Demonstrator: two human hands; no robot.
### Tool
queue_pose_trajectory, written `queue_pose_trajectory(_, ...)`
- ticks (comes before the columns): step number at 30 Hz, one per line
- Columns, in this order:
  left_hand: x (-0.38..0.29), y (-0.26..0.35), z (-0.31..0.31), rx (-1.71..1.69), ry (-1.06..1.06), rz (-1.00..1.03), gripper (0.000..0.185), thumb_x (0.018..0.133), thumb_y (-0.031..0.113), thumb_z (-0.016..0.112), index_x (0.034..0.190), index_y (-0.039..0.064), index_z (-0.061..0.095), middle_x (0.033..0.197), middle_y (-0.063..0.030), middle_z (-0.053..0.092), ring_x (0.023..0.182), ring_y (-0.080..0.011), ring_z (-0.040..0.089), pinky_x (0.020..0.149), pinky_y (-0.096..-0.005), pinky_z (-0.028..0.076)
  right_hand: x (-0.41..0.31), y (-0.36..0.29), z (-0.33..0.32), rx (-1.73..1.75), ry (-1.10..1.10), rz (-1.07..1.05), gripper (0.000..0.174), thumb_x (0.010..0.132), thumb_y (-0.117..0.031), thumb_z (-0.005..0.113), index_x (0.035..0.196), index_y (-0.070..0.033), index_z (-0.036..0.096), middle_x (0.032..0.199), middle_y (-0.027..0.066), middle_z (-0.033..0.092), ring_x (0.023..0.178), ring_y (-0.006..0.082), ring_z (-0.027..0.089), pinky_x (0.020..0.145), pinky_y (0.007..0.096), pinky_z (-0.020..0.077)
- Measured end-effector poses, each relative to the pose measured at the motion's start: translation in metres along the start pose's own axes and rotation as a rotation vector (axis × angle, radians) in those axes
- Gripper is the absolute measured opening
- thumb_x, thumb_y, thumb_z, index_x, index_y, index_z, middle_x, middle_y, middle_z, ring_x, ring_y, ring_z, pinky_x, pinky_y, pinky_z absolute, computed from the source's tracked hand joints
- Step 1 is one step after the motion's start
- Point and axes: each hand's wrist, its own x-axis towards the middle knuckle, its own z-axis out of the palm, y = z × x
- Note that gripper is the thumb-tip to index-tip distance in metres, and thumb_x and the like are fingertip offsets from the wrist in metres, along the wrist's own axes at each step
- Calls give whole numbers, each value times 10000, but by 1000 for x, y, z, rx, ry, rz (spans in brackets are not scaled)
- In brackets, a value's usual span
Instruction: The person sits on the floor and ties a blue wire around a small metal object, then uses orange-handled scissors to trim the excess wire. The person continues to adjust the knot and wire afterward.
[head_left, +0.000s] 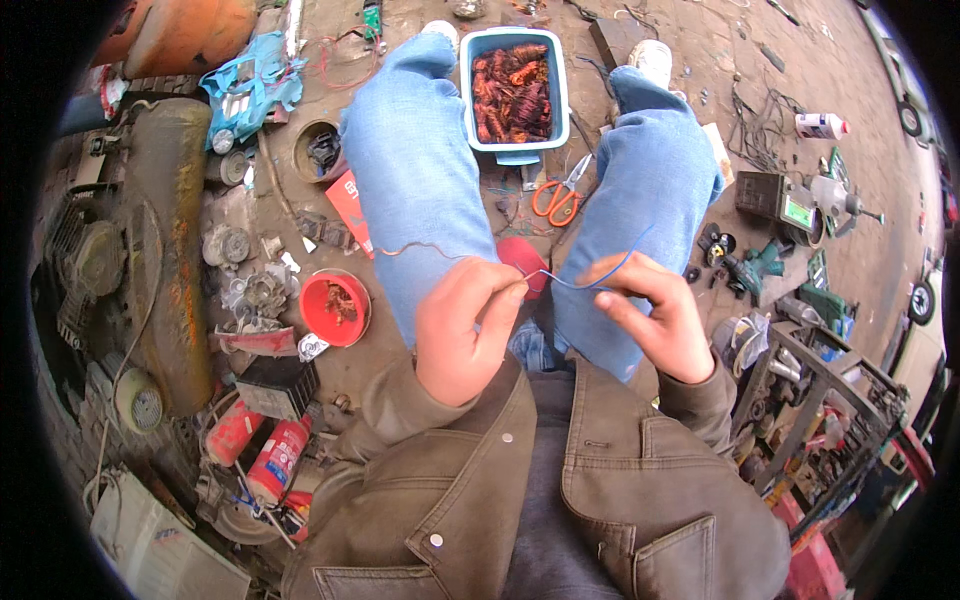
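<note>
Above my lap, my left hand pinches a thin copper-coloured wire between thumb and fingertips; its loose end trails left over my jeans. A blue insulated wire runs from beside those fingertips to my right hand, where it passes by the fingers and curves upward. The right thumb and fingers are apart and slightly blurred, so their hold on the wire is unclear. Between my legs, orange-handled scissors lie on the ground with blades parted. Beyond them stands a blue plastic basin filled with reddish coiled copper wire.
A red bucket with copper scraps stands left of my legs, near a metal can and a battery. At the right are a green power tool, a black box and a metal frame.
</note>
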Motion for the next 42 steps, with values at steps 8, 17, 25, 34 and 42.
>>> queue_pose_trajectory(8,6,1,8,180,2,158,113,844,-3,721,939,1,659,774,-136,586,694,-325,572,616,-405,439,10,-11,24,277,65,-50,432,831,-34,770,1244,3,649,1083,52,674,926,109,607,869,283,502)
queue_pose_trajectory(17,4,-1,11,13,-36,8,136,881,23,708,1013,-4,690,860,-146,674,701,-267,649,596,-367,475,14,-4,39,634,211,114,139,1001,-81,636,1035,48,675,1028,103,724,913,134,690,825,279,555)
queue_pose_trajectory(25,3,4,5,-451,-196,-503,173,995,70,622,1128,-34,661,913,-103,711,728,-118,670,628,-255,524,15,-1,44,477,199,-61,179,1028,-120,601,1073,36,675,982,90,731,917,125,683,808,259,541)
queue_pose_trajectory(34,5,-22,5,-642,-257,-249,177,1028,61,569,1132,-54,654,933,-109,700,748,-130,672,644,-251,543,33,5,48,1010,-17,255,236,1047,-229,578,1013,-1,627,855,49,626,749,160,615,710,323,518)
queue_pose_trajectory(42,24,-40,0,-698,-148,-362,176,1035,76,567,1104,-57,659,900,-124,707,752,-153,671,666,-273,551,67,30,59,1076,103,339,251,1057,-240,552,1168,-22,607,922,19,608,736,113,565,701,275,485)
